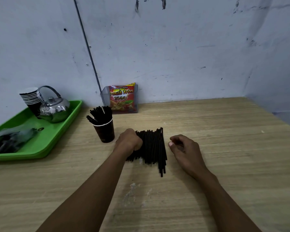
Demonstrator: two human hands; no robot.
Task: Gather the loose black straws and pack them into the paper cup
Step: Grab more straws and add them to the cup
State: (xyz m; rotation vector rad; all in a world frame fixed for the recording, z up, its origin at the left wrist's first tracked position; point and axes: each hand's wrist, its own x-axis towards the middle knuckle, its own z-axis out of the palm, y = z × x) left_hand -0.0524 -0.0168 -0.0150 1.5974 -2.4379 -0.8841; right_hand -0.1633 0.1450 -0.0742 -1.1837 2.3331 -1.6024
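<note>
A: What sits along the left edge of the table (224, 148)?
B: A green tray (45, 141) — a kettle (54, 110) and stacked cups (30, 97) on it. Just right of it stands the paper cup (105, 131), some straws already upright inside.
A: And the loose straws (153, 146)?
B: Flat in a pile mid-table, beside the cup. The left hand (128, 139) curls over the pile's left side, gripping some.
A: The right hand (185, 148)?
B: Just right of the pile — fingers loosely curled, holding nothing.
</note>
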